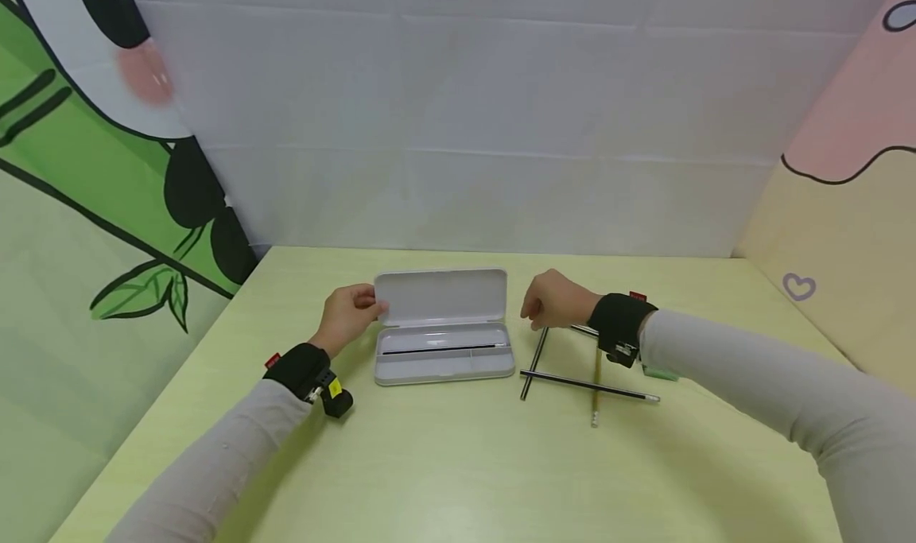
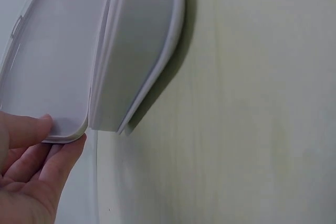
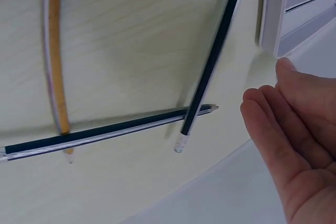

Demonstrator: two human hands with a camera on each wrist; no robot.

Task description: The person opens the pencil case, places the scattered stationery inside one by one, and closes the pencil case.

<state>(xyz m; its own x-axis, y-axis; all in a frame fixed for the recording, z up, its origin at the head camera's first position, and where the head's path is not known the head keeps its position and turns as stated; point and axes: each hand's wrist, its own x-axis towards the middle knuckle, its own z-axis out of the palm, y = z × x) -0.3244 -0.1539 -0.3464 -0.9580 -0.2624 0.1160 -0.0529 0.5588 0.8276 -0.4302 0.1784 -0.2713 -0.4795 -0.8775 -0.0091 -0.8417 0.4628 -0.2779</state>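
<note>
A white pencil case (image 1: pixel 444 372) lies open on the table, lid raised, with one dark pencil (image 1: pixel 436 350) inside. My left hand (image 1: pixel 351 314) pinches the lid's left corner between thumb and fingers, and the left wrist view shows that grip on the lid (image 2: pixel 58 61). Right of the case, my right hand (image 1: pixel 558 298) hovers over the far end of several crossed pencils, its fingers loosely bent and holding nothing. Among them are a slanting dark pencil (image 1: pixel 534 364), a dark pencil across the front (image 1: pixel 583 382) and a yellow pencil (image 3: pixel 55 51).
A small green object (image 1: pixel 660 373) sits partly hidden beneath my right forearm. The pale wooden table (image 1: pixel 444 471) meets a white wall covering (image 1: pixel 458 129) at the back. Painted panels stand at left and right.
</note>
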